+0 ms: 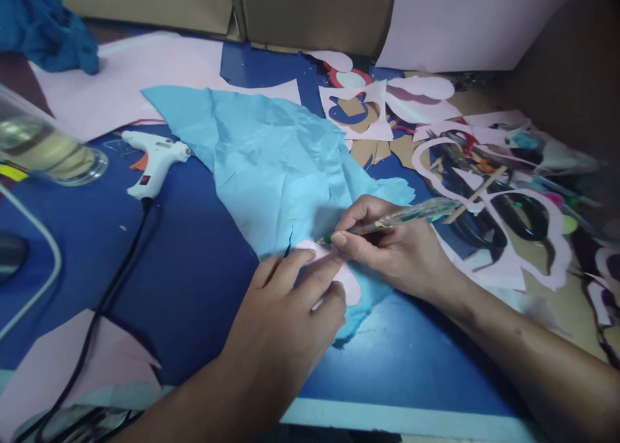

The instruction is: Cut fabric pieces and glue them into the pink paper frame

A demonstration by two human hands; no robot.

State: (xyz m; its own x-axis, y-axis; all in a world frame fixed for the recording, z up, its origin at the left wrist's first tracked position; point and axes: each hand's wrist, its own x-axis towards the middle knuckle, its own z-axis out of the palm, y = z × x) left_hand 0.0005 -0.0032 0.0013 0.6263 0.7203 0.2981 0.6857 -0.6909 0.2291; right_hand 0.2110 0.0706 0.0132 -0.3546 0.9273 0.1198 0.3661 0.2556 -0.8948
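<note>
A light-blue piece of fabric (276, 152) lies wrinkled over the blue table. On its near end rests a small pink paper cutout (349, 287) with rounded edges, partly covered by fingers. My left hand (295, 307) lies flat over the cutout, its fingers spread and pressing it against the fabric. Between the thumb and fingers of my right hand (392, 249) is a clear pen (411, 214), its tip at the cutout's upper edge. A short dark slit or line shows in the fabric just left of the cutout.
A white glue gun (157, 162) with a black cord lies at left, near a clear glass (48, 146) of pale liquid. Pink sheets (130, 68) spread behind the fabric. Paper scraps, a pink frame-like cutout (557, 236) and tools clutter the right. Cardboard boxes (320, 10) stand behind.
</note>
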